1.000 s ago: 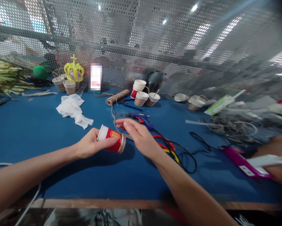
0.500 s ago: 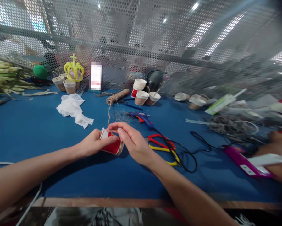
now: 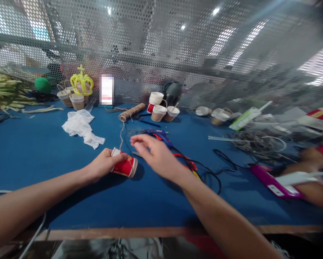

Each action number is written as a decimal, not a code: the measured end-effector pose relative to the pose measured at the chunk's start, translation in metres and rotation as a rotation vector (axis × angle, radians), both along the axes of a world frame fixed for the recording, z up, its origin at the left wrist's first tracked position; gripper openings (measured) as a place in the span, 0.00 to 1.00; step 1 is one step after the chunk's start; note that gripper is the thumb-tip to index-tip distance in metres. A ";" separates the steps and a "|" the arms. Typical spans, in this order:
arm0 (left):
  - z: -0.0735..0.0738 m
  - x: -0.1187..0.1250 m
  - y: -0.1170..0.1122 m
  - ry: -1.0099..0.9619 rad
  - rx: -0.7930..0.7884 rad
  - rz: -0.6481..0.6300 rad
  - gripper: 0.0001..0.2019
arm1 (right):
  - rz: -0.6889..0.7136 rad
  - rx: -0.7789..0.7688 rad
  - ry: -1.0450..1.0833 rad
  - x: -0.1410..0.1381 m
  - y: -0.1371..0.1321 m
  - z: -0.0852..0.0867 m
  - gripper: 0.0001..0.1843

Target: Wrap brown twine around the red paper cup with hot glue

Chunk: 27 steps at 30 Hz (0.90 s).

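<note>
My left hand [image 3: 103, 164] is closed round a red paper cup [image 3: 125, 167] lying on its side on the blue table [image 3: 42, 151], its thumb pressing a strand of jute twine [image 3: 121, 133] against the cup. The twine runs back to a spool [image 3: 129, 113]. My right hand [image 3: 153, 154] hovers just right of the cup, blurred by motion, fingers spread and holding nothing. It sits over a blue glue gun [image 3: 160, 135] and red-and-yellow scissors [image 3: 189, 166].
Twine-wrapped cups [image 3: 162, 112] and a stack of red cups [image 3: 153, 100] stand at the back by the perforated metal screen [image 3: 161, 54]. White lace [image 3: 81, 127], a yellow crown [image 3: 81, 82] and a black cable [image 3: 212, 172] lie about. Another person's arm [image 3: 315, 183] is at right.
My right hand has left the cup and moved up and to the right, opening. The left hand has lowered the cup onto the table, still holding it.
</note>
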<state>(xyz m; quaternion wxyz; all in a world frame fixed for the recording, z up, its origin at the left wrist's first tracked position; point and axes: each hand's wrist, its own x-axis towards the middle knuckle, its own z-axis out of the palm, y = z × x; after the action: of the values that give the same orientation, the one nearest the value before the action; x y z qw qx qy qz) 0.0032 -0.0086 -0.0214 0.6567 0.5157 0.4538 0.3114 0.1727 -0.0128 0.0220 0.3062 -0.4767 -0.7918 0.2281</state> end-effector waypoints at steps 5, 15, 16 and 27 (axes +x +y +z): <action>0.001 0.001 -0.002 0.019 -0.008 0.032 0.14 | -0.559 -0.148 -0.367 0.054 0.048 0.011 0.13; 0.000 -0.001 0.002 0.034 0.022 0.060 0.15 | -0.587 -0.606 -0.211 0.085 0.083 -0.028 0.17; 0.000 -0.001 0.002 0.037 0.018 0.060 0.15 | -0.576 -0.631 -0.138 0.085 0.081 -0.027 0.15; 0.001 -0.002 0.006 0.085 0.034 0.060 0.17 | -0.259 -0.891 0.639 0.085 0.039 0.002 0.11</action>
<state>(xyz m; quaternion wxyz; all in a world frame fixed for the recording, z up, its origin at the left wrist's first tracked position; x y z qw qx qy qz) 0.0017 -0.0029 -0.0207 0.6182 0.5258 0.4912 0.3164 0.2579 0.0267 0.0237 0.3253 -0.5606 -0.4216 0.6341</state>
